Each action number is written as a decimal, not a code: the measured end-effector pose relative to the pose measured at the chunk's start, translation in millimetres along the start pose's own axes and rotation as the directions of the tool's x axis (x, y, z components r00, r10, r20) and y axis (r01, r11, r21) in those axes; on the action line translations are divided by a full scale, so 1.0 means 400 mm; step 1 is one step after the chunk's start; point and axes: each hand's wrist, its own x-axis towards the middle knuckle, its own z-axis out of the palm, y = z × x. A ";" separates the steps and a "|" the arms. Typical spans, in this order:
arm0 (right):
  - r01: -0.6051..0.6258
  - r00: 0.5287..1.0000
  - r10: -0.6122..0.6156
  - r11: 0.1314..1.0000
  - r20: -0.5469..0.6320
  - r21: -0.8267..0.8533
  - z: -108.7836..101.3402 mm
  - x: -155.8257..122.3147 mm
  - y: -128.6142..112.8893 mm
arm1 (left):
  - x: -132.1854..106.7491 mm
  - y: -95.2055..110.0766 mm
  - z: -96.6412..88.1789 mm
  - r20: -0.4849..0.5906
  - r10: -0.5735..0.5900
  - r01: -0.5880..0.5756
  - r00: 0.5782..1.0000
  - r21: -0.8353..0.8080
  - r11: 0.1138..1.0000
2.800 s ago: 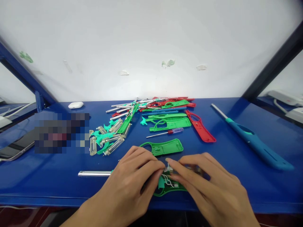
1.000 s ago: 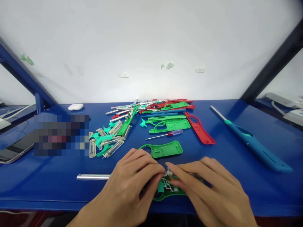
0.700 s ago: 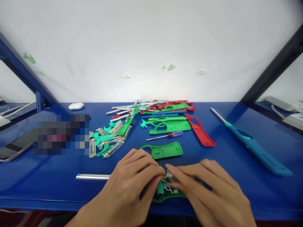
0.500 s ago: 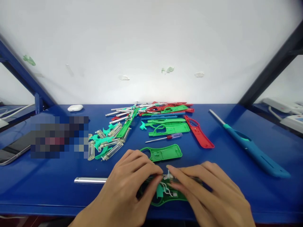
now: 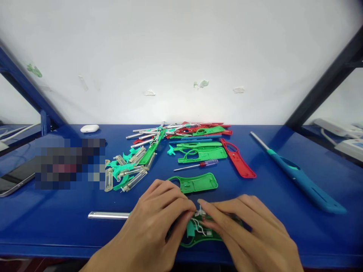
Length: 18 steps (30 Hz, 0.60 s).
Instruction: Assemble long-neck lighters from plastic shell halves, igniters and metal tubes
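Observation:
Near the front edge of the blue table, both hands work over an opened utility lighter with a green half-shell (image 5: 188, 244), white wires (image 5: 200, 226), a teal trigger (image 5: 191, 228) and a metal barrel (image 5: 107, 215) sticking out leftward. My left hand (image 5: 153, 223) is closed over the shell, thumb and index fingertip pinched at a small part that they hide. Closed too, my right hand (image 5: 244, 226) grips a clear fuel tank mostly covered by its fingers, its pale valve end (image 5: 200, 212) beside my left fingertips. Just beyond lies a loose green half-shell (image 5: 200, 183).
Farther back are a screwdriver (image 5: 195, 165), a red half-shell (image 5: 238, 158) and a pile of lighter parts (image 5: 181, 130). Clear tanks (image 5: 136, 179) and teal triggers lie left. A whole blue lighter (image 5: 297, 173) lies right; a phone (image 5: 17, 179) and white case (image 5: 90, 129) left.
Both hands stay at the opened lighter with almost the same grip. My right fingertips and the valve end have shifted very slightly left, closer to my left fingertips.

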 end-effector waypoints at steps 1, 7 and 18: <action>0.002 1.000 -0.002 1.000 -0.003 0.001 -0.001 0.000 0.000 | 0.000 0.000 0.000 0.001 0.005 -0.005 1.000 0.006 1.000; -0.008 1.000 0.008 1.000 -0.001 -0.007 0.004 -0.007 0.002 | -0.002 -0.008 0.003 0.000 0.058 -0.058 0.998 0.025 0.998; -0.109 0.994 0.109 0.994 0.005 0.002 0.008 -0.020 0.014 | -0.046 0.003 -0.019 0.003 0.084 -0.083 0.996 0.151 0.985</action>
